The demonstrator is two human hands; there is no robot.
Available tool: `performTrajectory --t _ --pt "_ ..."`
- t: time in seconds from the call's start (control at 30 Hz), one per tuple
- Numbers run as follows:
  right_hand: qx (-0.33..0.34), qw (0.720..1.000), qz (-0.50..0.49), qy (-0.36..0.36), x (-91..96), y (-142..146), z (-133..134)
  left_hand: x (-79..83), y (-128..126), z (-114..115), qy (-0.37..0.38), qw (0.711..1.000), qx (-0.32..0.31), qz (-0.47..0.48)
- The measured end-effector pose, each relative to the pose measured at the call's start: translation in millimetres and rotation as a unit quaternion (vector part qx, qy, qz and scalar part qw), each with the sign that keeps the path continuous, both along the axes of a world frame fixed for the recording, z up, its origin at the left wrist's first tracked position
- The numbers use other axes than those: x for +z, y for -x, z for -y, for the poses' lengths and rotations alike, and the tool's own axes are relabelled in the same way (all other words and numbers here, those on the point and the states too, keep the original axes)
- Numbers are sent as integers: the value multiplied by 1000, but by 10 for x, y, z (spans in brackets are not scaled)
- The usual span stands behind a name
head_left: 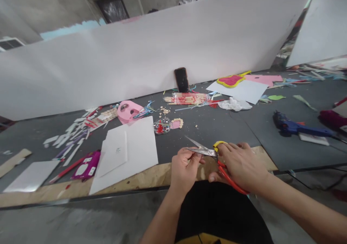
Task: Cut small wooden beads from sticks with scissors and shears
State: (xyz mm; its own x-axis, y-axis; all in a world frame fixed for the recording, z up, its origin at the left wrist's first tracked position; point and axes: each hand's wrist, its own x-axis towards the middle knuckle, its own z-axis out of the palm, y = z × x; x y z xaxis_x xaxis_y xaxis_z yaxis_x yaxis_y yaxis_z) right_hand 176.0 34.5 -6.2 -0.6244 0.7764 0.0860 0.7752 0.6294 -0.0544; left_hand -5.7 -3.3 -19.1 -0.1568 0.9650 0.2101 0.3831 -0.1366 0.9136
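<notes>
My right hand [240, 164] grips a pair of scissors [206, 151] by its red and yellow handles, blades slightly parted and pointing left. My left hand [185, 170] is closed in a pinch right at the blades, holding something too small to make out. Both hands hover over the near edge of the grey table [217, 125], above a strip of brown cardboard [146, 177].
White paper sheets [127, 153] lie left of my hands, a magenta packet [87, 165] beside them. A blue glue gun [295, 127] lies right. A pink mask [128, 111], beads [162, 125], a stick bundle [187, 99] and a phone [181, 79] sit before the white partition [151, 56].
</notes>
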Motion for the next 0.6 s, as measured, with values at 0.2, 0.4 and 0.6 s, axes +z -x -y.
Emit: performTrajectory --t 0.2,0.4,0.6 --pt "-4 999 14 -44 3 42 9 40 -12 7 -4 1000 -23 -7" --pt "-1 998 69 7 60 81 -70 29 -49 19 -27 996 15 -85" --pt "8 995 80 57 198 124 -100 -6 -58 -64 -55 992 28 -110"
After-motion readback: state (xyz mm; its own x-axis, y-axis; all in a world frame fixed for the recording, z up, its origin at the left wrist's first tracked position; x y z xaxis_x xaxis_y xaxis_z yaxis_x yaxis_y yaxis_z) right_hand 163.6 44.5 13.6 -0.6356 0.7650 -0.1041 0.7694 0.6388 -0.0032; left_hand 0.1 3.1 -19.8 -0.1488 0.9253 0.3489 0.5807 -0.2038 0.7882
